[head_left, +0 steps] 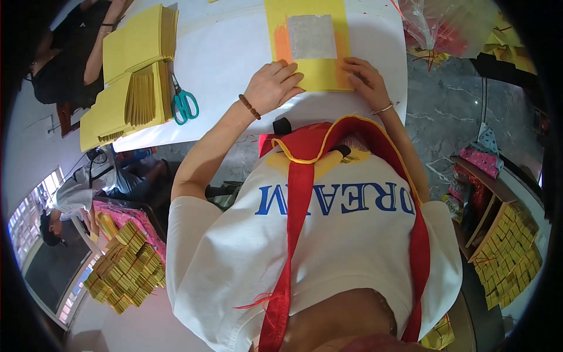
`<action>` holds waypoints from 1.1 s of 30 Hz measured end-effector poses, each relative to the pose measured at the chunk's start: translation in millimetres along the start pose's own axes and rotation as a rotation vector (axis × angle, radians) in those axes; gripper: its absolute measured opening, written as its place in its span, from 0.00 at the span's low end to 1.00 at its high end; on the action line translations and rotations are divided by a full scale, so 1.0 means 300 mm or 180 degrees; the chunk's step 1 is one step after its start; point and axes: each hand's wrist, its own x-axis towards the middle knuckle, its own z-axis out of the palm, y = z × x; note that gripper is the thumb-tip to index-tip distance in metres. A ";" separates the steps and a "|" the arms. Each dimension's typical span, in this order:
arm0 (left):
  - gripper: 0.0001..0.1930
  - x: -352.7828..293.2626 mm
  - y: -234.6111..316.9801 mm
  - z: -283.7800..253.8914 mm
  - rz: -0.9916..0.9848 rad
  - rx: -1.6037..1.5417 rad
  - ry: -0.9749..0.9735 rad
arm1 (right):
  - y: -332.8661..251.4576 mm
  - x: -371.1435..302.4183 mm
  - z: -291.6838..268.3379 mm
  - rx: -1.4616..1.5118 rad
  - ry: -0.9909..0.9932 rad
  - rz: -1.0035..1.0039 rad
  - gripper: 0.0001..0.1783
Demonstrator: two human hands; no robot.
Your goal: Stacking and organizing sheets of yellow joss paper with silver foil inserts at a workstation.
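A yellow paper sheet [319, 79] lies on the white table, bearing a silver-grey square [312, 38] and an orange patch [282, 42] on its left side. My left hand [273, 86] rests at the sheet's lower left, fingers apart and bent, their tips on the paper near the orange patch. At the lower right edge, my right hand [368, 84] has its fingers stretched inward over the sheet, with the thumb below them. Both hands are open, touching the paper. More yellow sheet shows beyond the grey square.
Left on the table [211, 70] lie stacks of yellow paper [134, 44] and teal-handled scissors [185, 107]. Bundled yellow paper [128, 264] is piled at lower left, with more bundles [509, 258] at lower right. Clear plastic bags [448, 26] hang at upper right. Two other people are at left.
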 end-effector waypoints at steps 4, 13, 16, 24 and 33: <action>0.08 0.022 -0.015 -0.015 -0.0006 -0.0685 -0.0132 | -0.017 -0.001 0.000 0.0418 0.0039 0.0607 0.14; 0.08 0.035 -0.088 0.015 -0.0884 -0.1842 -0.0307 | -0.015 0.006 0.007 0.0456 0.0174 0.0481 0.18; 0.08 0.059 -0.089 -0.006 -0.1236 -0.2210 -0.0672 | -0.009 0.003 0.007 0.0621 0.0209 0.0459 0.18; 0.07 0.064 -0.101 -0.003 -0.1732 -0.2799 -0.0808 | -0.023 0.010 0.007 0.0495 0.0275 0.0628 0.17; 0.06 0.074 -0.093 -0.008 -0.1964 -0.2935 -0.0820 | -0.011 0.001 0.015 0.0353 0.0144 0.0474 0.14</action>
